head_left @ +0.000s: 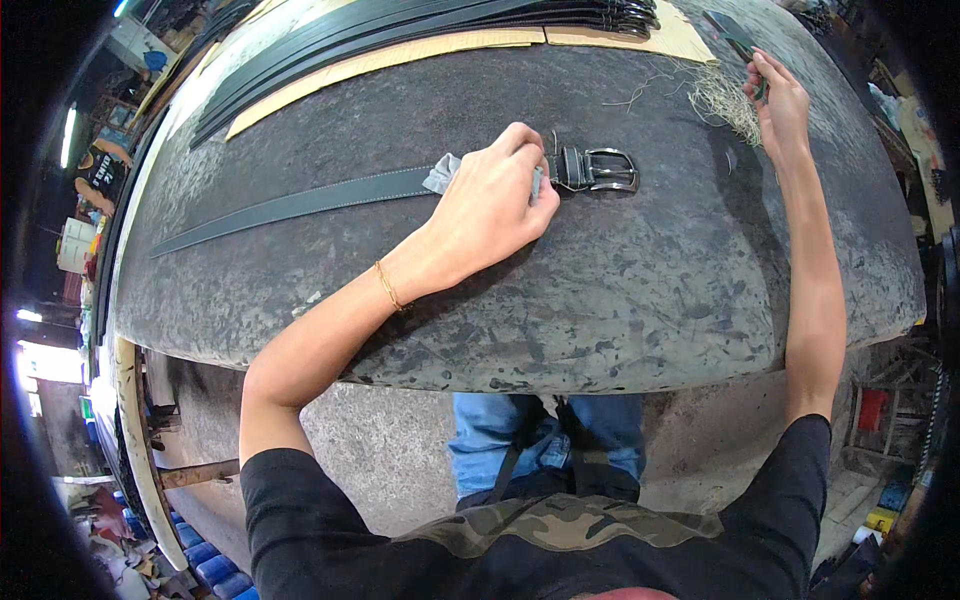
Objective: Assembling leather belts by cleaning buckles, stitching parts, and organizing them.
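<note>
A dark leather belt [300, 212] with pale edge stitching lies flat across the worktable, its tip at the left. Its silver buckle [632, 172] is at the right end, with loose thread ends by the keeper loop. My left hand [490, 200] is closed on a grey cloth [441, 174] and rests on the belt just left of the buckle; the fingers hide that stretch of strap. At the far right, my right hand [785, 105] is closed around a small tool with green handles [760, 90], whose exact kind I cannot make out.
A pile of pale thread trimmings [725, 105] lies beside my right hand. Several dark belts [400, 40] are stacked on yellowish boards [400, 72] at the back. The dark, blotchy worktable [560, 320] ends in front of me. Another person [105, 175] is at the far left.
</note>
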The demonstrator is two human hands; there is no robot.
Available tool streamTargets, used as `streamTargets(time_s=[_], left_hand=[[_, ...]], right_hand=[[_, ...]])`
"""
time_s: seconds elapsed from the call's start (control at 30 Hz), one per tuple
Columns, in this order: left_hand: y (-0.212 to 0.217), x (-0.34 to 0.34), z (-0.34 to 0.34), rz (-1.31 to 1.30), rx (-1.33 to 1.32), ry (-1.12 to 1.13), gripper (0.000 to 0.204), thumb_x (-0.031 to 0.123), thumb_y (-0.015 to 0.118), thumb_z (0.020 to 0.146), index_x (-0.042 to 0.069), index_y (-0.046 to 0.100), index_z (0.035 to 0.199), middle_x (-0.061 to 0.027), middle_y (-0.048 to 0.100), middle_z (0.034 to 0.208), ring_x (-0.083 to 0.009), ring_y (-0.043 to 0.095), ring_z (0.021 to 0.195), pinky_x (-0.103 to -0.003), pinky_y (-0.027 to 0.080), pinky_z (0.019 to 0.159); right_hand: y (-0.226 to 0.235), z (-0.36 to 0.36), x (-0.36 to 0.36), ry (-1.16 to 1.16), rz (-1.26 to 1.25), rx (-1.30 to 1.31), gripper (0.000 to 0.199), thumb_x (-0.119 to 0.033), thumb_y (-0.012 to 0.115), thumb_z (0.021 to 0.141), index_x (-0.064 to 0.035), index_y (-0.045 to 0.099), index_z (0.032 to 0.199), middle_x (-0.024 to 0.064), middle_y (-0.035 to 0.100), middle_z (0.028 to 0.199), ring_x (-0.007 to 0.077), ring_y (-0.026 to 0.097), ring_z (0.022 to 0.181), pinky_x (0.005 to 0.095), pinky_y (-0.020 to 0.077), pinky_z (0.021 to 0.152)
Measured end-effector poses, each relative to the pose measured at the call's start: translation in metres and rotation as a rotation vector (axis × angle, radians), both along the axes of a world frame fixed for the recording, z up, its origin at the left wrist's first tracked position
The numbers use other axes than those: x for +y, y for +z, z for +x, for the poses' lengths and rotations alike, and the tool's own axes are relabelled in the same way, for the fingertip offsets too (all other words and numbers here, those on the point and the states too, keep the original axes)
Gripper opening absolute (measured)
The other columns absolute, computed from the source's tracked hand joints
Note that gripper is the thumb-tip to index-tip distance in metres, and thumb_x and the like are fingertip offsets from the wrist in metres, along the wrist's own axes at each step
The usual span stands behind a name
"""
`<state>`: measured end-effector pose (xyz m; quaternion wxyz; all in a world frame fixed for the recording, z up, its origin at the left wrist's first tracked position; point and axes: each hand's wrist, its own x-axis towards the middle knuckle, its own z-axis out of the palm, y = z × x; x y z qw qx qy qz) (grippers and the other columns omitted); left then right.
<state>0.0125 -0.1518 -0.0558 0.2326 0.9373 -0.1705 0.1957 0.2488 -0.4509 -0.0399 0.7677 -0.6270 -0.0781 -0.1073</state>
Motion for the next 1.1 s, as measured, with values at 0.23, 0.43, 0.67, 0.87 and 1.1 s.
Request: streamTargets(time_s=[0.23,0.43,0.67,0.87,1.1], left_hand=[[0.003,-0.001,-0.004,0.037,0.033,0.022,0.016,0.007,0.061,0.083,-0.007,0.059,0.09,-0.0219,0.053,0.116,-0.0404,0.063,0.083,-0.045,0.051,0.076],[0.003,0.001,-0.005,0.072,-0.03,0.025,0.017,0.009,0.063,0.084,-0.004,0.059,0.095,-0.0182,0.054,0.118,-0.0335,0.065,0.076,-0.043,0.052,0.072],[-0.001,-0.003,0.002,0.095,-0.081,-0.015,0.031,0.024,0.074,0.083,0.004,0.068,0.106,-0.0072,0.06,0.118,-0.0279,0.067,0.067,-0.039,0.055,0.068],[-0.002,-0.001,0.001,0.292,-0.264,-0.19,0.024,0.009,0.07,0.08,0.004,0.068,0.103,-0.0092,0.058,0.121,-0.0281,0.067,0.079,-0.037,0.056,0.068],[-0.001,-0.002,0.012,0.221,-0.217,-0.333,0.018,0.003,0.064,0.081,0.003,0.066,0.099,-0.0114,0.063,0.102,-0.0263,0.066,0.083,-0.036,0.055,0.068]], right_hand=[[0.002,0.01,-0.014,-0.044,0.083,-0.011,0.02,-0.009,0.064,0.093,0.0018,0.066,0.11,0.0047,0.062,0.09,0.0108,0.054,0.078,0.0287,0.047,0.069],[0.005,0.026,-0.041,-0.151,0.127,0.029,0.017,-0.012,0.064,0.095,-0.0019,0.068,0.108,0.0019,0.062,0.089,0.01,0.054,0.079,0.0295,0.0489,0.076],[0.005,0.046,-0.081,-0.273,0.163,0.005,0.016,-0.01,0.065,0.093,0.0006,0.068,0.105,0.0045,0.063,0.088,0.0118,0.054,0.075,0.0319,0.0484,0.074],[0.001,0.05,-0.076,-0.31,0.205,0.03,0.016,-0.009,0.064,0.093,0.0002,0.068,0.106,0.0048,0.063,0.089,0.0116,0.055,0.077,0.0317,0.0487,0.074],[0.004,0.045,-0.076,-0.292,0.162,0.019,0.017,-0.01,0.065,0.093,-0.0008,0.068,0.106,0.0039,0.064,0.089,0.0117,0.056,0.077,0.0312,0.0475,0.075]])
